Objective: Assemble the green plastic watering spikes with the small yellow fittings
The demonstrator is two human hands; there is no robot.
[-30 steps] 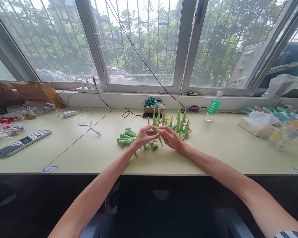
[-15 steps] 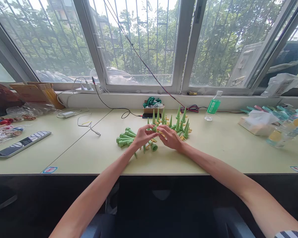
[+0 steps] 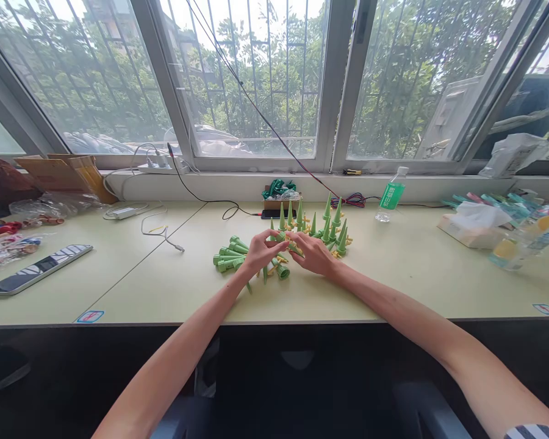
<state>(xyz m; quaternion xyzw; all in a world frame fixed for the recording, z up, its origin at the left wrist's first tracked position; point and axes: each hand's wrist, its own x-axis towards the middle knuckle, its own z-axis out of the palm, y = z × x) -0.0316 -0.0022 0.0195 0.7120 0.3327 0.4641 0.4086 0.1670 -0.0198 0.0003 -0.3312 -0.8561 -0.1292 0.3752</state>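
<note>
Over the middle of the table, my left hand [image 3: 260, 251] pinches a small green plastic piece [image 3: 281, 236] between thumb and fingers. My right hand [image 3: 315, 253] meets it from the other side, fingertips closed on the same piece. Its full shape is hidden by the fingers. Behind and right of my hands, several green plastic cones [image 3: 337, 213] with yellow parts at their bases stand upright. A pile of similar green cones [image 3: 229, 258] lies sideways to the left of my left hand. Below my hands, one green cone [image 3: 283, 272] shows its hollow round end.
A bottle with a green label [image 3: 391, 196] stands at the back right, near a tissue box [image 3: 471, 231]. Behind the cones are a small cardboard box [image 3: 281, 203] and a dark phone [image 3: 274, 214]. Cables [image 3: 165, 235] and a silver-edged device [image 3: 39, 269] lie left.
The fingers of my right hand have shifted slightly around the green piece. The whole view has moved a little; the other things stay in place.
</note>
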